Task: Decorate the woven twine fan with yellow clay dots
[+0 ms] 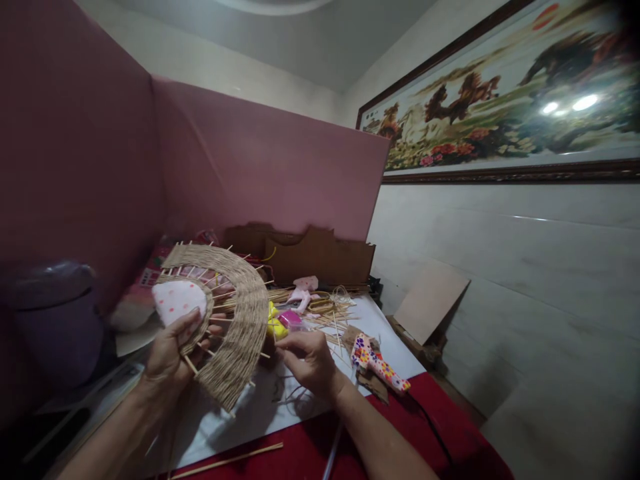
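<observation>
My left hand (173, 353) grips a half-round piece woven of jute twine (240, 320) over thin wooden sticks, held upright above the table. A white patch with pink dots (177, 300) sits at its centre, under my thumb. My right hand (307, 360) is closed in a pinch just right of the weave's lower edge, on something too thin to name, perhaps a strand of twine.
A flower-patterned glue gun (377, 363) lies on brown card to the right, its cable running over the red cloth (440, 427). Loose sticks (330, 313), yellow and pink bits (283, 323) and a brown cardboard piece (320, 257) lie behind. A pink partition (270, 160) stands at the back.
</observation>
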